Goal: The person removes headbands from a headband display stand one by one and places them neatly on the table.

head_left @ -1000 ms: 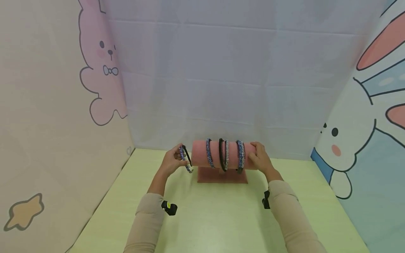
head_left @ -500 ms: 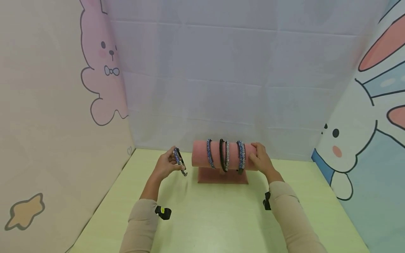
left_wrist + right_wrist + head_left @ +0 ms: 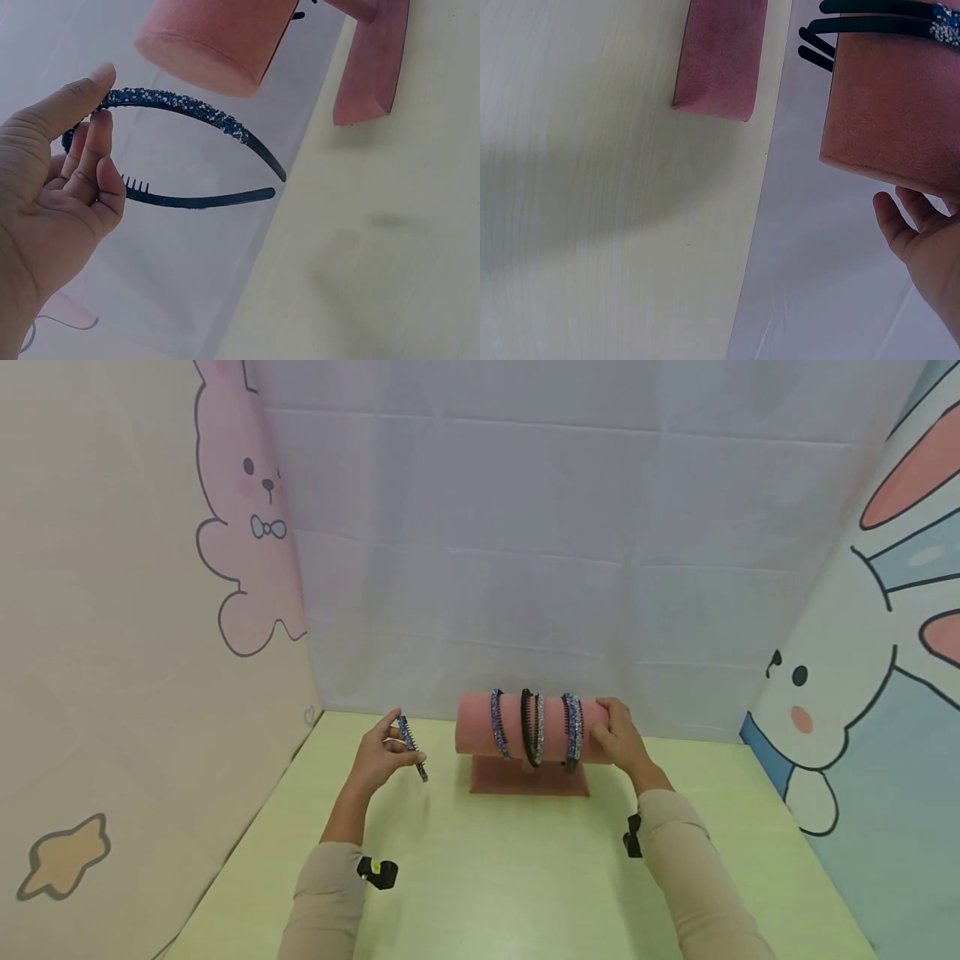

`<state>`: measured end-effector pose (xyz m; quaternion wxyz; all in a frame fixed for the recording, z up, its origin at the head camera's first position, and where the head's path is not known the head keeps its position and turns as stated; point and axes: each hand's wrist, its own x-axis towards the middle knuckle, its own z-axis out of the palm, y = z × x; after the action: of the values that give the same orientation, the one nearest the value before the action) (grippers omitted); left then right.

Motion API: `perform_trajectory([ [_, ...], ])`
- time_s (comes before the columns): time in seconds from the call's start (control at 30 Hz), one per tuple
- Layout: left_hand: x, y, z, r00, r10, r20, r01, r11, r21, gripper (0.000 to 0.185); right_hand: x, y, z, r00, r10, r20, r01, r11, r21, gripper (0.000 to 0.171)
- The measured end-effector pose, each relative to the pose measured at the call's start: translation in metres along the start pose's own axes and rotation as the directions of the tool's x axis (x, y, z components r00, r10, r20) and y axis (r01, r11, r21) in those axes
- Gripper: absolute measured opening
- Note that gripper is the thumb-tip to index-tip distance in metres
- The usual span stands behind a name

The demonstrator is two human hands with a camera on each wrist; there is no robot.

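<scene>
In the head view my left hand (image 3: 375,762) holds up a glittery blue headband (image 3: 409,739), left of the pink headband stand (image 3: 474,727). The left wrist view has the headband (image 3: 176,103) pinched between thumb and fingers near its top, its two black ends pointing away from the hand and small comb teeth inside. My right hand (image 3: 624,742) grips the right end of the stand's padded roll, thumb in front and fingers over the top. On the roll sit a blue headband (image 3: 497,727), a black one (image 3: 527,731) beside a silver one (image 3: 539,727), and blue and silver ones (image 3: 573,727) at the right.
The stand's flat pink base (image 3: 528,783) rests on the pale yellow-green table (image 3: 502,877). A white sheet (image 3: 525,568) hangs behind the table. Printed cloth walls with cartoon rabbits (image 3: 825,710) close off both sides.
My left hand has moved left and slightly towards me with the headband, away from the roll's left end. The headband has turned more edge-on to the head view. My right hand stays on the roll.
</scene>
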<state>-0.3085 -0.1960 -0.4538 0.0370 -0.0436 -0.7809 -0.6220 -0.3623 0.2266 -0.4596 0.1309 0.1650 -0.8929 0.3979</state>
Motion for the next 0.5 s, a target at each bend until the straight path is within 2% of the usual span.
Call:
perform_trajectory([
  [0.23,-0.013,-0.004,-0.004,0.996,-0.055,-0.067,0.053,0.998,-0.033,0.101,-0.001,-0.003,0.001,1.0,0.009,-0.002,-0.008,1.0,0.027,0.052],
  [0.5,-0.026,-0.019,-0.012,0.985,-0.069,-0.158,0.064,0.997,-0.037,0.101,0.0,0.0,0.001,1.0,0.002,-0.009,-0.002,1.0,0.014,0.052],
])
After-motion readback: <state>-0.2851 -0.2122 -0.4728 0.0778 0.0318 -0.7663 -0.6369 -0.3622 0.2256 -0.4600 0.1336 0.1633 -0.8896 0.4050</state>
